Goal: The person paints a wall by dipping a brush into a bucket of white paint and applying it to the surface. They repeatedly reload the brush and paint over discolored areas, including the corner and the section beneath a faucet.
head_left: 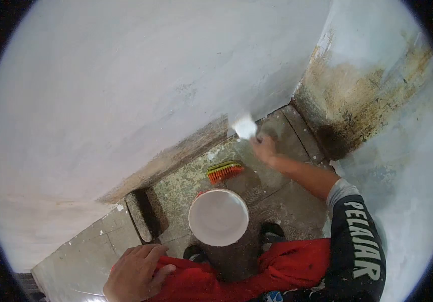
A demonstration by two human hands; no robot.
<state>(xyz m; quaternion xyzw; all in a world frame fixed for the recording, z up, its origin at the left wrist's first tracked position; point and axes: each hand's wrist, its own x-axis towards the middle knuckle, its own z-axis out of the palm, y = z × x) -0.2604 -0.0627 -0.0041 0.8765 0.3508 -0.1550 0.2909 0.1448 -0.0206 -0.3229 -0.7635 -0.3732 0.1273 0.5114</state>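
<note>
Rag [244,127] at tip of right hand [263,148] grip, against wall [126,100] base

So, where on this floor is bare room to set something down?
Bare tiles lie between the white bucket and the stained corner. Pale tiles are also free, left of the dark floor slot, above the left hand. It is crowded between bucket, orange brush and wall base, where the right hand reaches.

A damp washroom or utility corner in a home: painted walls [126,90] stained dark with mould at the base, worn tile floor [277,186], a scrub brush [225,171] and white bucket [218,217].
</note>
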